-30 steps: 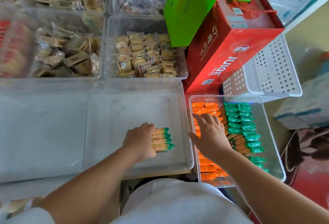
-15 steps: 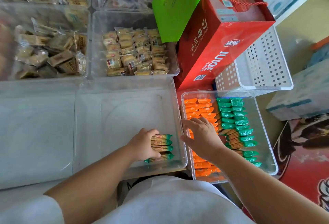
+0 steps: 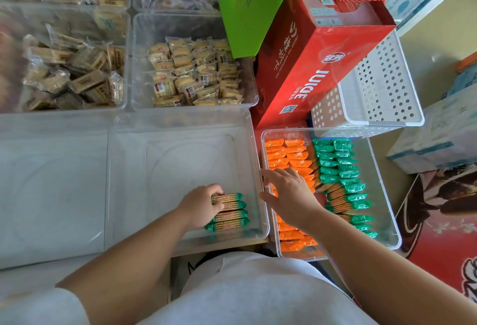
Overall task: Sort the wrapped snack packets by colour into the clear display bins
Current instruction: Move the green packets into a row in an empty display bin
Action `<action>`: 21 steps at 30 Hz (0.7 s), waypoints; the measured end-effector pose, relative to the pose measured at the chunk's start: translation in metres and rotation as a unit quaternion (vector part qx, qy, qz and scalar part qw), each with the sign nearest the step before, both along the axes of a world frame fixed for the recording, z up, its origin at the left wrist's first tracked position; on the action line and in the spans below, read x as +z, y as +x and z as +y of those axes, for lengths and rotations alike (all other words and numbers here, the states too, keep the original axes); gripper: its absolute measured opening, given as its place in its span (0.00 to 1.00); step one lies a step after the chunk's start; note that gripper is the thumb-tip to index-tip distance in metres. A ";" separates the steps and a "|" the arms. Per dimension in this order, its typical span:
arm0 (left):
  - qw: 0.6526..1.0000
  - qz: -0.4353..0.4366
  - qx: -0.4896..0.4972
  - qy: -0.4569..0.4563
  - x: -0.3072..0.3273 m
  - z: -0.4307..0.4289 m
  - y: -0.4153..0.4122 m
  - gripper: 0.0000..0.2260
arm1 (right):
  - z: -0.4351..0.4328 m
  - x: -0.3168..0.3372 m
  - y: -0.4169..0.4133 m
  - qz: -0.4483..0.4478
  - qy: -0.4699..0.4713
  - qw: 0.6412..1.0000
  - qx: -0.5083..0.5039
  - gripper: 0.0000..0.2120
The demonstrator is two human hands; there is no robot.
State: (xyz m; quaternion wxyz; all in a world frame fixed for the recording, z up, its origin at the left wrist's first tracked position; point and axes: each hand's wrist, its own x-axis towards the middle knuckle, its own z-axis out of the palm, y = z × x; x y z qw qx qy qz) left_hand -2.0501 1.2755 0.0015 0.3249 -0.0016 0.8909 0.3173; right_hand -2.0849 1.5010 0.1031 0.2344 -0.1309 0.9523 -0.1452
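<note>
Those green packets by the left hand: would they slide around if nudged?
Probably slippery: the green packets have glossy wrappers and lie on a smooth clear bin. Likely light and fairly stiff, each keeping a flat bar shape.

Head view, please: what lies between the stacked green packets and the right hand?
Head view: only bare floor and the right wall of the clear bin separate the green packets from the right hand.

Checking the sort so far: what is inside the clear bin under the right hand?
In the bin, orange packets line the left side, green packets the right. The right hand and forearm cover part of the orange rows; what lies beneath cannot be seen.
</note>
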 end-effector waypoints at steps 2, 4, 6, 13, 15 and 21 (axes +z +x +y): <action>1.000 0.022 0.011 -0.020 0.003 0.002 0.005 0.10 | 0.000 0.000 0.000 -0.005 -0.005 1.000 -0.005 0.26; 0.997 0.051 0.009 -0.053 0.004 0.003 0.008 0.11 | 0.001 -0.001 0.001 -0.005 -0.006 1.000 -0.006 0.26; 0.993 0.075 0.011 -0.086 0.006 0.003 0.010 0.12 | 0.001 -0.001 0.001 -0.003 -0.005 1.000 -0.006 0.26; 0.982 -0.112 0.152 0.005 0.012 0.013 0.012 0.20 | 0.002 -0.003 0.001 0.001 -0.007 1.000 -0.005 0.26; 0.967 -0.145 0.207 0.041 0.011 0.011 0.009 0.18 | 0.002 -0.004 0.001 0.002 -0.010 1.000 -0.004 0.26; 0.976 -0.045 0.210 0.023 0.002 0.014 0.014 0.19 | 0.003 -0.005 0.002 0.007 -0.014 1.000 0.000 0.26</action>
